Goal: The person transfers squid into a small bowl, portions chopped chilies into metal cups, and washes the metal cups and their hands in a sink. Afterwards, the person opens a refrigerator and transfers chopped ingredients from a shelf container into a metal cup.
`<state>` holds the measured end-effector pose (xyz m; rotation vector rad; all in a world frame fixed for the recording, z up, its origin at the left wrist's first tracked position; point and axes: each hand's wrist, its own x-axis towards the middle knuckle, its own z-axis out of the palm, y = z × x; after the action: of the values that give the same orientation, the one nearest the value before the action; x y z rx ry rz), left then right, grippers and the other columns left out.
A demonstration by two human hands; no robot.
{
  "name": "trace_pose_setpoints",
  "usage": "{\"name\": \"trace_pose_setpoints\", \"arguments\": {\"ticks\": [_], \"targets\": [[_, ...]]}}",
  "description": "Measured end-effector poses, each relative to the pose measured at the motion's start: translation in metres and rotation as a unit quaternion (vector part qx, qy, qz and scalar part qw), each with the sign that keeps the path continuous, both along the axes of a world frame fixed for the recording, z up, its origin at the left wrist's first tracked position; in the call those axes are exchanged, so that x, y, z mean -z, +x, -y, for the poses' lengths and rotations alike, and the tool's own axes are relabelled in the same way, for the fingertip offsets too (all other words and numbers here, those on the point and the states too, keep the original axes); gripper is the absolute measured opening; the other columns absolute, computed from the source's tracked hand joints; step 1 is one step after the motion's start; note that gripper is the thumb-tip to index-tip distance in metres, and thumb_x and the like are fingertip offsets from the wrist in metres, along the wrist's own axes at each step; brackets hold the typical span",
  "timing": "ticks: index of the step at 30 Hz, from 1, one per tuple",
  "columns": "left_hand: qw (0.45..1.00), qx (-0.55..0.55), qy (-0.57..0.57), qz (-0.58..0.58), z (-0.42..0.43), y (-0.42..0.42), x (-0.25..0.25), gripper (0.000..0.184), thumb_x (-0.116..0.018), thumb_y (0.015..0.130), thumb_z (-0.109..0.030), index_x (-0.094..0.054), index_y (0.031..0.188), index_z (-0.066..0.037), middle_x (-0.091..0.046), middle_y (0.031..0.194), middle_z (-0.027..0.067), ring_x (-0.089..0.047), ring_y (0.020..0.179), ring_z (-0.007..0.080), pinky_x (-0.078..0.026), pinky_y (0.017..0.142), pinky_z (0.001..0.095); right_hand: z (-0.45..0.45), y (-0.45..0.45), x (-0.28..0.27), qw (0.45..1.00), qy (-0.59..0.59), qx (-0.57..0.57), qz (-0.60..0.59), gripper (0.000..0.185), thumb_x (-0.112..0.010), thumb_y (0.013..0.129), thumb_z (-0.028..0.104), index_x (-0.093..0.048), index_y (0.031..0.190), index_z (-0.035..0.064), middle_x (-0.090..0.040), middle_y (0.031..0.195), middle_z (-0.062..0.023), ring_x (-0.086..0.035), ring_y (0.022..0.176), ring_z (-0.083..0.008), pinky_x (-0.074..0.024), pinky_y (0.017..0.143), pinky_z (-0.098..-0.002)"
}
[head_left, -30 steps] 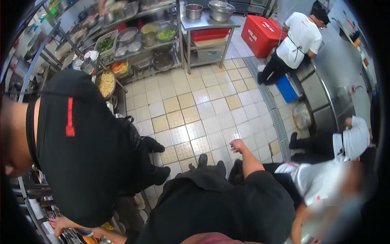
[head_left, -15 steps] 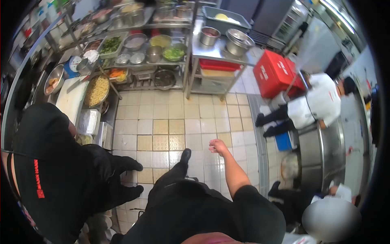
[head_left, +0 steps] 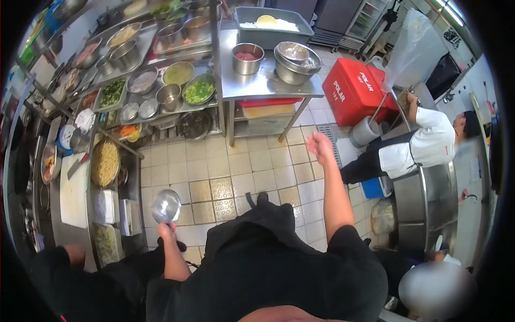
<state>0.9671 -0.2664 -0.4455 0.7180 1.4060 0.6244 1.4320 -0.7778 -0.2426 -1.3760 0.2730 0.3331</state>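
Gripping a metal bowl (head_left: 167,206) at its near edge, the left hand (head_left: 167,233) is seemingly bearing the weight alone, so tipping looks like the chief risk: a one-sided hold is giving the far rim little support. Whether the bowl is holding anything, I cannot tell. Knocking is another worry, since white boxes (head_left: 130,216) are standing just left of that hand, and a co-worker in black (head_left: 56,279) is crowding the space behind and left of it. A dark shoe (head_left: 179,246) is showing just below the same hand, so a stumble seems possible, more so if the shining floor tiles (head_left: 214,166) are wet.

The bowl is lying directly ahead of the left hand, touching its fingers, and well apart from the right hand (head_left: 320,147). That right hand is reaching forward with fingers loosely bent, seemingly empty; a metal table (head_left: 263,85) is standing beyond it to the left, a red cooler (head_left: 343,88) beyond it to the right.
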Motion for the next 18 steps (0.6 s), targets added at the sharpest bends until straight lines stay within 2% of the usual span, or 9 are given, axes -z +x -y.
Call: {"name": "trace_pose_setpoints", "arguments": {"ticks": [2,4,6,9,11,12,14,15,18], "targets": [[0.999,0.014,0.042,-0.010,-0.004,0.042,-0.020,0.011,-0.050,0.078,-0.007,-0.053,0.086,0.000,-0.054,0.073,0.0073,-0.052,0.049,0.0168,-0.050,0.044,0.0293,-0.019,0.073,-0.027,0.999,0.037,-0.004,0.035,0.019,-0.055,0.093,0.021,-0.051,0.105,0.0063,-0.059,0.092,-0.0064,-0.062,0.077,-0.0180,-0.0540,0.063,-0.0325],[0.996,0.016,0.084,0.007,0.020,0.078,-0.078,0.006,-0.049,0.080,-0.008,-0.052,0.083,-0.003,-0.052,0.073,0.0057,-0.052,0.056,0.0162,-0.050,0.049,0.0288,-0.037,0.153,-0.043,0.995,0.057,-0.005,0.082,0.025,-0.056,0.093,0.023,-0.050,0.109,0.0047,-0.059,0.092,-0.0073,-0.063,0.077,-0.0189,-0.0545,0.063,-0.0320],[0.996,-0.033,0.087,-0.008,0.036,0.081,-0.064,0.007,-0.050,0.079,-0.008,-0.052,0.083,-0.003,-0.054,0.073,0.0078,-0.052,0.051,0.0171,-0.050,0.045,0.0288,-0.054,0.224,-0.054,0.992,0.055,0.012,0.109,0.029,-0.058,0.092,0.024,-0.049,0.110,0.0024,-0.059,0.091,-0.0090,-0.063,0.073,-0.0201,-0.0550,0.061,-0.0316],[0.992,-0.086,0.066,-0.059,0.075,0.069,-0.055,0.005,-0.049,0.077,-0.006,-0.051,0.079,-0.001,-0.055,0.074,0.0101,-0.052,0.049,0.0179,-0.049,0.043,0.0298,-0.072,0.322,-0.050,0.995,0.004,0.016,0.101,0.033,-0.058,0.092,0.023,-0.049,0.112,-0.0013,-0.061,0.092,-0.0165,-0.064,0.073,-0.0216,-0.0562,0.058,-0.0321],[0.992,-0.080,0.047,-0.084,0.095,0.030,-0.020,0.004,-0.049,0.076,-0.004,-0.050,0.077,0.000,-0.055,0.075,0.0116,-0.051,0.049,0.0182,-0.048,0.042,0.0317,-0.079,0.373,-0.049,0.995,-0.047,0.024,0.088,0.035,-0.059,0.092,0.023,-0.048,0.112,-0.0035,-0.061,0.092,-0.0189,-0.065,0.069,-0.0220,-0.0563,0.052,-0.0309],[0.985,-0.123,0.062,-0.107,0.121,0.035,-0.034,0.004,-0.049,0.074,-0.002,-0.049,0.077,0.001,-0.055,0.076,0.0119,-0.051,0.050,0.0192,-0.046,0.042,0.0333,-0.086,0.392,-0.044,0.994,-0.072,0.026,0.079,0.037,-0.059,0.091,0.023,-0.048,0.112,-0.0047,-0.061,0.092,-0.0201,-0.066,0.066,-0.0221,-0.0564,0.049,-0.0303],[0.980,-0.191,0.027,-0.053,0.161,0.031,-0.048,0.012,-0.048,0.073,-0.001,-0.053,0.083,0.003,-0.056,0.077,0.0129,-0.054,0.053,0.0227,-0.048,0.045,0.0343,-0.093,0.399,-0.065,0.995,-0.093,-0.019,0.029,0.034,-0.060,0.089,0.017,-0.049,0.110,-0.0078,-0.062,0.087,-0.0200,-0.066,0.059,-0.0232,-0.0555,0.044,-0.0281],[0.972,-0.152,0.052,-0.170,0.179,0.026,-0.048,0.016,-0.048,0.072,-0.002,-0.053,0.086,0.004,-0.056,0.078,0.0138,-0.055,0.053,0.0232,-0.048,0.044,0.0351,-0.090,0.422,-0.050,0.989,-0.132,-0.063,0.004,0.026,-0.059,0.085,0.008,-0.050,0.104,-0.0085,-0.062,0.078,-0.0166,-0.065,0.053,-0.0238,-0.0544,0.042,-0.0273],[0.952,-0.156,0.017,-0.262,0.222,0.023,-0.049,0.019,-0.051,0.073,-0.004,-0.056,0.089,0.005,-0.058,0.078,0.0142,-0.056,0.054,0.0231,-0.048,0.045,0.0365,-0.101,0.418,-0.058,0.981,-0.175,0.041,0.071,0.017,-0.056,0.082,0.001,-0.049,0.095,-0.0060,-0.059,0.072,-0.0128,-0.064,0.050,-0.0234,-0.0535,0.040,-0.0268]]}}
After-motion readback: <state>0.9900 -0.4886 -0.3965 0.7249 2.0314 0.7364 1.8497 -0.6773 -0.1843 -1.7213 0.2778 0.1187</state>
